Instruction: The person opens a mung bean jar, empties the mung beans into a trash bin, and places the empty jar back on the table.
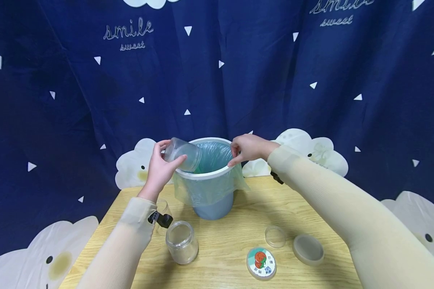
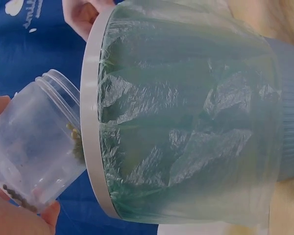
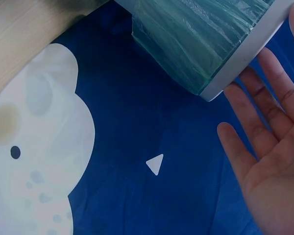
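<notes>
My left hand [image 1: 159, 168] grips a clear plastic jar [image 1: 181, 154], fingers and thumb around its sides. The jar is tilted, its mouth over the rim of a light-blue trash can [image 1: 213, 206]. In the left wrist view, small greenish-brown pellets [image 2: 77, 143] lie at the jar's mouth, and a few darker ones [image 2: 14, 195] along its wall near the base. A thin green bag [image 2: 186, 117] lines the can and hangs over its white rim [image 2: 91, 112]. My right hand [image 1: 249, 147] holds the rim's right side between thumb and fingers, seen also in the right wrist view [image 3: 269, 137].
An open clear jar [image 1: 182, 243] stands on the wooden table [image 1: 220, 249], with another clear container [image 1: 162, 206] partly behind my left wrist. To the right lie a lid with a tomato picture [image 1: 261, 263], a clear ring-like lid [image 1: 275, 236] and a greyish lid [image 1: 308, 249]. A blue curtain [image 1: 217, 88] hangs behind.
</notes>
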Available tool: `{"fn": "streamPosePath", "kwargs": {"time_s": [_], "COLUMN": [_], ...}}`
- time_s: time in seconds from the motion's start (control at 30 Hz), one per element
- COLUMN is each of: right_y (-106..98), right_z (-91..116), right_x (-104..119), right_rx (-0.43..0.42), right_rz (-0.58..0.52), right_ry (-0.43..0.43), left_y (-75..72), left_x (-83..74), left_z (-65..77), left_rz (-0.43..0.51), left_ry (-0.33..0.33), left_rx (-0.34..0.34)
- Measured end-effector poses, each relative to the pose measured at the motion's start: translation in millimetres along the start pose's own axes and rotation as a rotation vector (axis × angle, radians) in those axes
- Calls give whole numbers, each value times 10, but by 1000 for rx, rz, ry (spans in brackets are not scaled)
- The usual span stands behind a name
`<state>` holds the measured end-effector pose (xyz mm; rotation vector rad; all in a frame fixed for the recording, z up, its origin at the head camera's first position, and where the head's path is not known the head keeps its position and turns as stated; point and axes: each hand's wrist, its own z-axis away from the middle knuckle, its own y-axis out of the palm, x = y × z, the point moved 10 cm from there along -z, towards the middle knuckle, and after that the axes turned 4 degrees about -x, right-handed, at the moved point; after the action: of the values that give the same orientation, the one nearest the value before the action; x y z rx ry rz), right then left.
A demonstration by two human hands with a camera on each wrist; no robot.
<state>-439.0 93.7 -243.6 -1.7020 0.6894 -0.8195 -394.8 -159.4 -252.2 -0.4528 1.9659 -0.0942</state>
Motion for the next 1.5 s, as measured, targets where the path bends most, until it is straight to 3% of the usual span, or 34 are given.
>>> {"fn": "streamPosePath", "kwargs": {"time_s": [0.4, 0.73, 0.93, 1.27, 1.37, 1.5], "right_y": [-14, -20, -20, -21, -15, -6], "right_z": [-4, -11, 0, 0, -1, 2], "right_x": [32, 28, 42, 44, 29, 10], "right_rx": [-14, -18, -18, -20, -21, -16], "right_rz": [13, 8, 0, -7, -9, -6], "right_ry": [-16, -20, -15, -24, -24, -23], "left_y": [49, 71, 126, 236, 237, 223], "left_x": [-65, -188, -298, -472, -484, -447], "left_z": [-1, 32, 73, 220, 248, 252], "left_rz": [-2, -144, -221, -316, -318, -315], "left_ry": [46, 104, 198, 475, 502, 469], "left_rx": [20, 29, 39, 82, 76, 60]}}
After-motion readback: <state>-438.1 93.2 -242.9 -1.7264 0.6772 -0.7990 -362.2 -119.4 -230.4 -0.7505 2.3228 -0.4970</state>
